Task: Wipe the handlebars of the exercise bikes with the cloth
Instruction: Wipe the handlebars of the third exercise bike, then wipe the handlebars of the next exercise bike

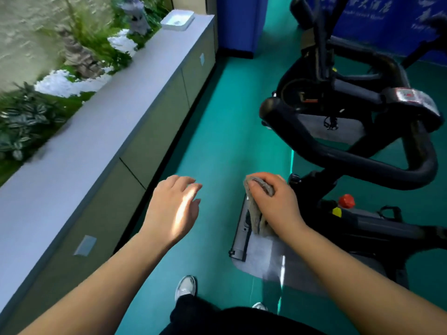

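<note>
Hands apart, right hand (275,201) gripping cloth (258,213), teal floor (217,141)

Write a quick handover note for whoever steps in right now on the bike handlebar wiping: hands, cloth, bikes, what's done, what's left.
Right hand: grips the grey cloth, bunched, part of it hanging down; it is not on any bar.
Left hand: free, fingers relaxed, holding nothing, over the green floor.
Nearest exercise bike is to the right; its black handlebars loop ahead of the right hand. A second bike's bars sit further back.
Done: cannot tell from this view whether any bar has been wiped.
Left: bring the cloth to the near handlebars, wipe along them, then probably the far ones.
</note>
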Demonstrator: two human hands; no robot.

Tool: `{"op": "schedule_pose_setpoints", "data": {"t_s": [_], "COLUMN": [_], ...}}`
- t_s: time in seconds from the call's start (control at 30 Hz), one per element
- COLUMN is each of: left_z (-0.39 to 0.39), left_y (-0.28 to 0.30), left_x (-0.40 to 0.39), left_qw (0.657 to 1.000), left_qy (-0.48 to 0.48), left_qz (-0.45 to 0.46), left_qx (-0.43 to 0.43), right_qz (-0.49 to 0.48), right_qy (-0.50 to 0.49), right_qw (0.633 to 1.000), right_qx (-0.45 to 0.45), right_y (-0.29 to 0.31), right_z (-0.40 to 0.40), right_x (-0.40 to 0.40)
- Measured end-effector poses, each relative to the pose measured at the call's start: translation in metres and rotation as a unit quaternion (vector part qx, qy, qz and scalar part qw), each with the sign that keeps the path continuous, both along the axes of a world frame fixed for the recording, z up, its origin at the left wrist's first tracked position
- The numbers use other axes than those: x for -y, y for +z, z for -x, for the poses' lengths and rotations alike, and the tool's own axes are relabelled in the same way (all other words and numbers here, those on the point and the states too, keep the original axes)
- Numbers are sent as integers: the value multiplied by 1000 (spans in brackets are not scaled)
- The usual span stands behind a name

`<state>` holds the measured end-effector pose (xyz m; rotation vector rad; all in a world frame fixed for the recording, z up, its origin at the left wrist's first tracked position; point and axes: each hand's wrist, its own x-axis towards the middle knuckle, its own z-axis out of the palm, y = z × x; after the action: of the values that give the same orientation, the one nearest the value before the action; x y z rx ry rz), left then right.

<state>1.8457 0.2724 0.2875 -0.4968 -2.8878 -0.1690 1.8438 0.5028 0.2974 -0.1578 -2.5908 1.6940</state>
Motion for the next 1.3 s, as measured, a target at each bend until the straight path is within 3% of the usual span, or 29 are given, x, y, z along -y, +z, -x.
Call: {"op": "schedule_pose_setpoints", "data": {"t_s": [0.23,0.67,1.0,1.3], "left_z": [36,124,147,143], "left_y": [-32,-41,-41,-41], "left_x": [89,218,208,145], "left_qw": [991,988,986,970], "left_qy": [49,-11,-65,-190], "left_qz": [87,100,85,95], "left_qx": [84,115,125,118], "right_qz": [-52,-106,-110,-112], "right_qy": [3,-72,-114,-206], "right_qw": [998,991,987,970], "right_qx": [36,41,35,62], "right_y": [-17,-29,-30,-37], "right_z": [56,137,126,68], "right_x": [86,200,181,127]}}
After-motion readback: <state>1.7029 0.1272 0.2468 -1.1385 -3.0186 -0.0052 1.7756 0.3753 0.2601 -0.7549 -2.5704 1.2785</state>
